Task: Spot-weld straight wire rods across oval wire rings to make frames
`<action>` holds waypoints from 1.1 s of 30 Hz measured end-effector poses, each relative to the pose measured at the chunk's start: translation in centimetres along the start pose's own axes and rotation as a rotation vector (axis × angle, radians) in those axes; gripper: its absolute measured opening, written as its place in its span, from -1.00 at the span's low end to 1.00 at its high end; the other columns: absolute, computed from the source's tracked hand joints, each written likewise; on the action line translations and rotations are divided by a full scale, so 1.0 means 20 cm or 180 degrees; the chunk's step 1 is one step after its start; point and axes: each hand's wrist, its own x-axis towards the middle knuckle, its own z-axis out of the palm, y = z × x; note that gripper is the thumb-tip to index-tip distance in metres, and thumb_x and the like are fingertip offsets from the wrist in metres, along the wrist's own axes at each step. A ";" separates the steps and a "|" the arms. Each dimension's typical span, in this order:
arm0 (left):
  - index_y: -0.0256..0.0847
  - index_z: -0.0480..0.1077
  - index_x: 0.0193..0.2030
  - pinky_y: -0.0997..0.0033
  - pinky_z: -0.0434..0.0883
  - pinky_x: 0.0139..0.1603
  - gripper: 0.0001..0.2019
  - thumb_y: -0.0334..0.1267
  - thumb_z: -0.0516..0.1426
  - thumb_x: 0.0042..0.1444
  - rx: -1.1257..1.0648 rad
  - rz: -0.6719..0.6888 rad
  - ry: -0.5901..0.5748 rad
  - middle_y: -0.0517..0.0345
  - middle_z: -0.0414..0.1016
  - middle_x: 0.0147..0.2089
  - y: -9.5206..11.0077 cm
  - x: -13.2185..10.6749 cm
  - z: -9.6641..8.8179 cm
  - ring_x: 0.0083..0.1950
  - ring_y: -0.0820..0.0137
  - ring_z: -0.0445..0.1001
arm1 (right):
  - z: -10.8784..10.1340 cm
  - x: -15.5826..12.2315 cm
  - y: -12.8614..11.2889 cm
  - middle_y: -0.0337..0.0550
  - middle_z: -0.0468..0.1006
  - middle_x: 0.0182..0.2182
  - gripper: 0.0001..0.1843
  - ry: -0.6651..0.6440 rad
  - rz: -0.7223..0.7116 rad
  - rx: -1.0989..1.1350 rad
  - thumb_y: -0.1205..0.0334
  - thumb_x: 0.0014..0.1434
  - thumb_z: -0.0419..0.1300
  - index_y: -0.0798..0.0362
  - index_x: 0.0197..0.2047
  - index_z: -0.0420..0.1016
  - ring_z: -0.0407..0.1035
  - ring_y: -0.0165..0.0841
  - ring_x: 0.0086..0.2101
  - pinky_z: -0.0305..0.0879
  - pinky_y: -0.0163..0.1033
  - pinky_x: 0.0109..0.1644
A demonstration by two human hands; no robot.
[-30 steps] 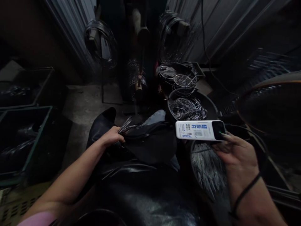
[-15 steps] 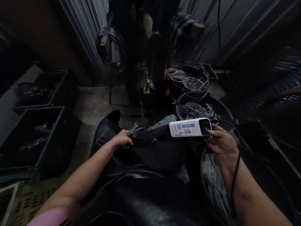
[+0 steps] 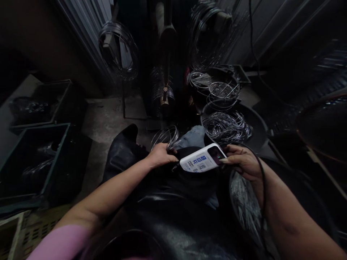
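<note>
The left hand (image 3: 162,155) is closed around the ends of thin wire loops (image 3: 165,138), which fan out above the fist. The right hand (image 3: 242,161) grips a white power bank (image 3: 202,159) between thumb and fingers, just beside the left hand.

Two hands (image 3: 162,155) (image 3: 242,162), one power bank (image 3: 202,159), two crates (image 3: 54,160).

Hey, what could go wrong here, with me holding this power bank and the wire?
The power bank in your right hand is close to the wire loops in your left hand, so wire ends might scratch it or snag its black cable. The dangling cable could also catch on the wire in the black tub.
</note>
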 end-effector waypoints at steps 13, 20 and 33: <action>-0.19 0.46 -0.51 0.41 0.28 -0.32 -0.91 -0.34 0.16 -0.26 0.0282 0.0265 -0.0060 0.12 0.46 -0.49 0.01 0.06 0.15 -0.35 0.30 0.41 | 0.00 -0.10 0.04 -0.42 0.24 -0.77 -0.65 0.0372 -0.0085 -0.0173 0.36 -0.46 0.36 0.13 -0.48 0.40 0.01 -0.60 -0.76 -0.16 -0.48 -0.77; -0.30 0.42 -0.43 0.48 0.26 -0.45 -0.85 -0.30 0.15 -0.20 -0.0531 0.0121 0.0072 0.21 0.38 -0.52 0.07 0.05 0.02 -0.47 0.45 0.35 | -0.01 -0.04 0.10 -0.34 0.34 -0.72 -0.66 0.0171 -0.0060 -0.0139 0.34 -0.43 0.33 0.15 -0.45 0.44 0.07 -0.58 -0.73 -0.14 -0.47 -0.75; -0.30 0.41 -0.49 0.50 0.24 -0.47 -0.87 -0.33 0.21 -0.26 -0.0970 -0.0092 -0.0145 0.25 0.34 -0.55 0.04 -0.01 0.01 -0.50 0.49 0.30 | 0.20 -0.08 0.04 -0.35 0.34 -0.62 -0.62 -0.0104 -0.0486 -0.0743 0.10 -0.18 0.33 0.08 -0.26 0.46 0.13 -0.56 -0.66 0.01 -0.43 -0.64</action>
